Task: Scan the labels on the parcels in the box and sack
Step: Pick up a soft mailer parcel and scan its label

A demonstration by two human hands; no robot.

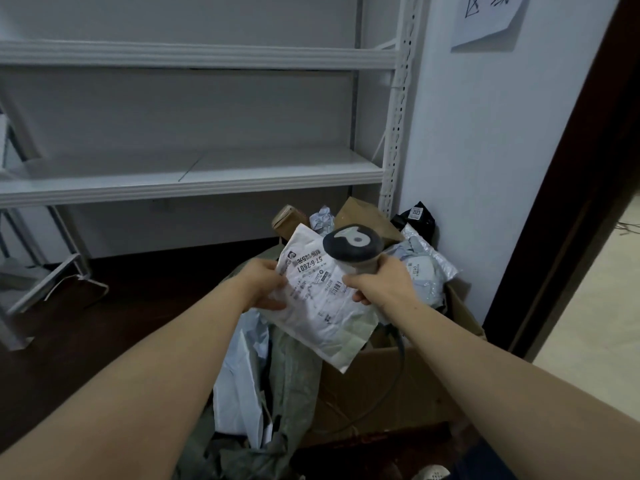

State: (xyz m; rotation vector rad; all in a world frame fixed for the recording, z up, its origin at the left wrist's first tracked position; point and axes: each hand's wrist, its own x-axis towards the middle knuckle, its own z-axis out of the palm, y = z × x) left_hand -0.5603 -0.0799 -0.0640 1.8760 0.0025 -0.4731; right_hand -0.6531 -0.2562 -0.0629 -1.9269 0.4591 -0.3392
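So the left hand [263,285] has its grip pinched on the left edge of a white plastic parcel [322,306], holding it up in the air over where the sack and the box meet. The label [311,271] faces up at the camera and you can read "57-6-2601" on it. The right hand [381,289] has its grip wrapped around the handle of a grey scanner [353,249]. The scanner head sits right over the parcel's top corner, and I honestly can't tell if it's touching the plastic or just above it. The scanner's cable [391,386] drops down along the front of the cardboard box [381,386], which is stuffed with more parcels, including a black one [417,216] tagged "2023" and some bubble mailers [426,265]. Just left of the box is the grey-green sack [294,375] with a white bag [239,386] poking out of it. Behind it all is a white metal shelf rack [194,174], and there's a paper sign [485,19] on the wall up top.
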